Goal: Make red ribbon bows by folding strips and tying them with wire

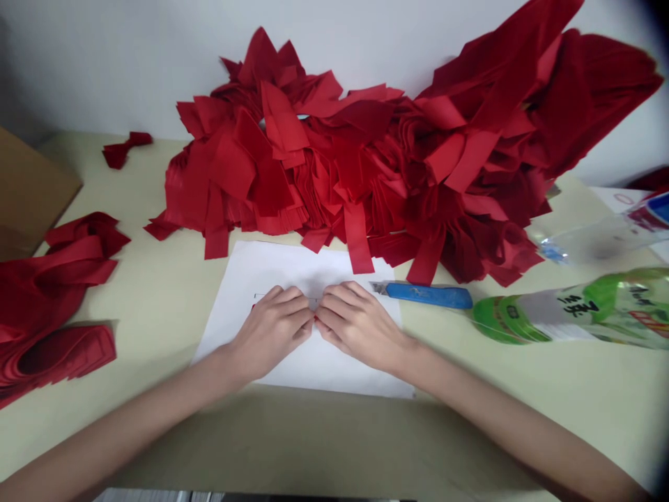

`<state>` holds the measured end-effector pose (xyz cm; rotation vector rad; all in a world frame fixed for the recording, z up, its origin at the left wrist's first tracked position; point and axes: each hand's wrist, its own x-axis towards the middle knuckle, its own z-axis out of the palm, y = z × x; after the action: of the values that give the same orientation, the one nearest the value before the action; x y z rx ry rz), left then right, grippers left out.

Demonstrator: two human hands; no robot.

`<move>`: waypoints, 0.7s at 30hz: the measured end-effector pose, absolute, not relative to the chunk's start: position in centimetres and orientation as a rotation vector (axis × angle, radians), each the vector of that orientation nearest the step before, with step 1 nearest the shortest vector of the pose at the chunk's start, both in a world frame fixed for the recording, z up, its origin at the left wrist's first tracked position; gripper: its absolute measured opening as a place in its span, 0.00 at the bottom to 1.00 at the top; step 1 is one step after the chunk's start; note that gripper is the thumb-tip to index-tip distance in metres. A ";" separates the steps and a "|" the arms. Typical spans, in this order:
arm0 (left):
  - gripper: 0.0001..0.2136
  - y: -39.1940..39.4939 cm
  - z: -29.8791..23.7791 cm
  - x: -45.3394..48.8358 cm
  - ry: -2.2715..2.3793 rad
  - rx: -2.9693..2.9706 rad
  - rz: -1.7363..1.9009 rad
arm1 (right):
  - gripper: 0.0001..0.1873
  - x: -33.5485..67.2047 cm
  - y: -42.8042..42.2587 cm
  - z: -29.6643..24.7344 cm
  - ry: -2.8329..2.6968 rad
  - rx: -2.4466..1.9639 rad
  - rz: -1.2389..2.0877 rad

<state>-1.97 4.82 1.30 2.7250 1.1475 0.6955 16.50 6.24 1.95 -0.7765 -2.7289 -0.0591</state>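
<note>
My left hand [272, 331] and my right hand [355, 328] lie on a white paper sheet [308, 366], their fingertips meeting at its middle. Between them shows a small red piece [315, 318], mostly hidden by my fingers. Thin dark lines are drawn on the paper beside my left fingers. A blue utility knife [428, 295] lies just beyond my right hand, its blade end touching the paper's edge. A large heap of red fabric strips [339, 160] rises behind the paper, with some ends lying over its far edge.
More folded red fabric [52, 300] lies at the left of the cream table [470, 397], near a cardboard box [26, 192]. A small red scrap [125, 148] sits at the back. A green-labelled plastic bottle [569, 310] and a clear plastic package [596, 237] lie at the right.
</note>
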 end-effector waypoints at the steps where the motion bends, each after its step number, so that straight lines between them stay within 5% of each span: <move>1: 0.13 4.9 1.2 -2.0 1.156 2.707 0.685 | 0.12 16.4 6.3 1.8 -2.731 -0.759 -0.085; 6: 0.04 4.6 1.7 -3.2 1.167 2.728 0.916 | 0.13 16.2 6.6 1.2 -2.655 -0.761 -0.027; 11: 0.12 2.5 4.3 -3.9 1.032 2.626 1.428 | 0.06 16.8 7.1 3.2 -2.160 -1.034 0.764; 16: 0.05 2.9 4.5 -1.4 1.070 1.534 0.997 | 0.10 17.5 7.5 4.6 -1.325 -0.966 1.912; 21: 0.03 5.8 2.8 0.0 0.899 0.924 0.877 | 0.13 17.6 7.5 2.9 -1.124 -0.827 2.138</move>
<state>0.03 5.75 2.84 0.9239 0.8987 0.8772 17.62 7.53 2.92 -0.8270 -1.1242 2.1378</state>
